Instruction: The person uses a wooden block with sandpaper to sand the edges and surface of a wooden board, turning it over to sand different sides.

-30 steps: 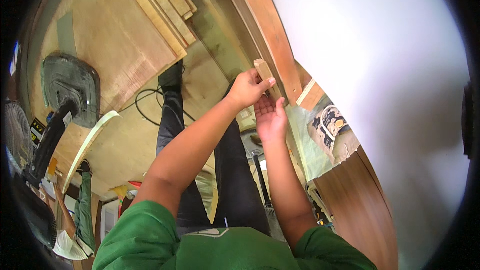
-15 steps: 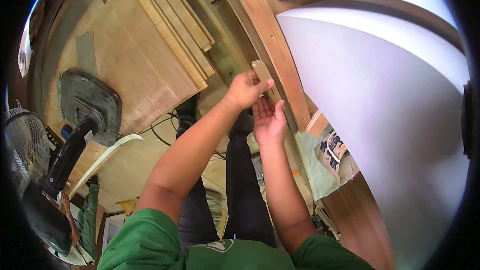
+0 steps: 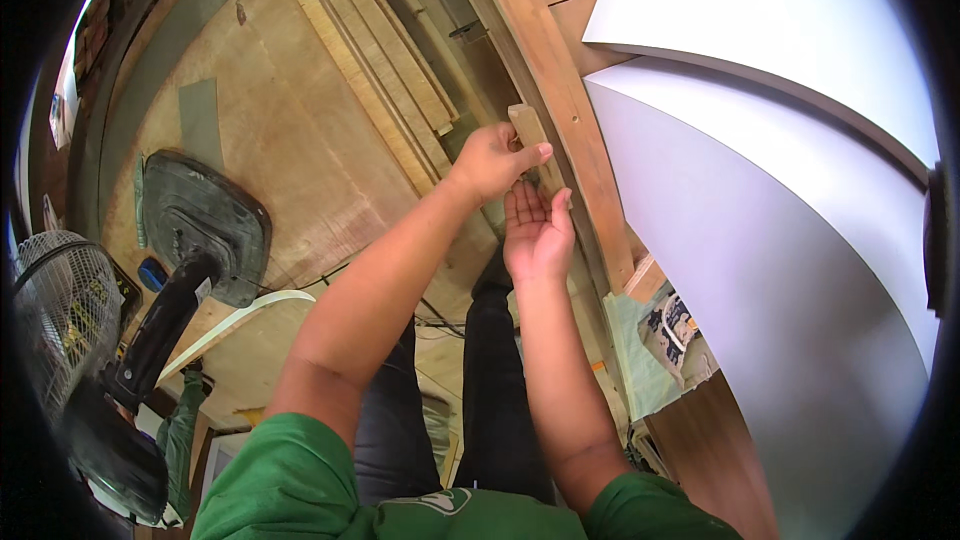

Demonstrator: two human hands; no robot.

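A short strip of light wood (image 3: 526, 124) is pinched between the thumb and fingers of my left hand (image 3: 493, 162). The strip slants down toward my right hand (image 3: 540, 240), close beside a long wooden rail. Just below the left hand, my right hand is turned palm up with its fingers stretched out and its thumb raised near the strip's lower end. Whether the right thumb touches the strip I cannot tell. Part of the strip is hidden by the left thumb.
Long wooden rail (image 3: 572, 105) runs beside large white curved panels (image 3: 740, 200). To the left lie a plywood sheet (image 3: 290, 100) and stacked boards (image 3: 375, 50). A fan (image 3: 70, 300) with a black base (image 3: 205, 225) stands at left. Cables cross the floor. Another person's green sleeve (image 3: 185, 430) shows lower left.
The view has shifted, so the fan and plywood sit farther right and lower. Both hands have moved slightly up in the picture, with the strip still in the left.
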